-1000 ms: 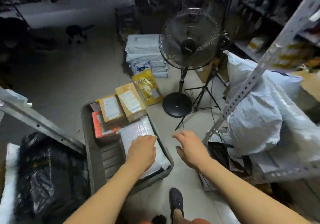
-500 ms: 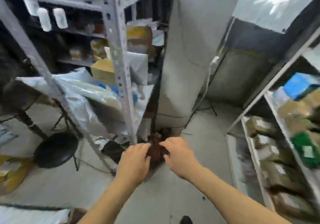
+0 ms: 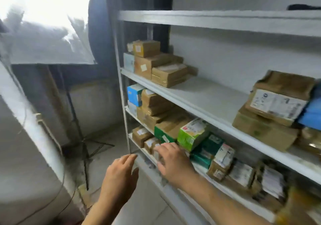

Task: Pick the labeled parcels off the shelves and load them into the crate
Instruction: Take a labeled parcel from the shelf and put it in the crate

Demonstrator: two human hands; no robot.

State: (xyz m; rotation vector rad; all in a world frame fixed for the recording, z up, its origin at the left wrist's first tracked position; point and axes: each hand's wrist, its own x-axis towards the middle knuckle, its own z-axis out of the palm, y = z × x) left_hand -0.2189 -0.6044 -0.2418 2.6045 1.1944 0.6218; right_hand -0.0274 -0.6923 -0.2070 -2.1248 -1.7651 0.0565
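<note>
A white metal shelf unit fills the right side, its levels stacked with labeled parcels. Brown cardboard boxes sit on an upper level, and a big labeled carton lies further right. A lower level holds brown boxes, dark green boxes and a light green box. My right hand reaches to the small brown labeled parcels on a lower level, fingers spread and holding nothing. My left hand hovers empty in front of the shelf post. The crate is out of view.
A grey shelf post stands at the unit's left edge. A black tripod stand rises by the wall on the left, under a pale plastic sheet. Bare concrete floor lies below my arms.
The view has swung from the crate on the floor, past a corner, to the right-hand shelf unit. Both hands left the crate and now reach toward the lower shelf parcels.
</note>
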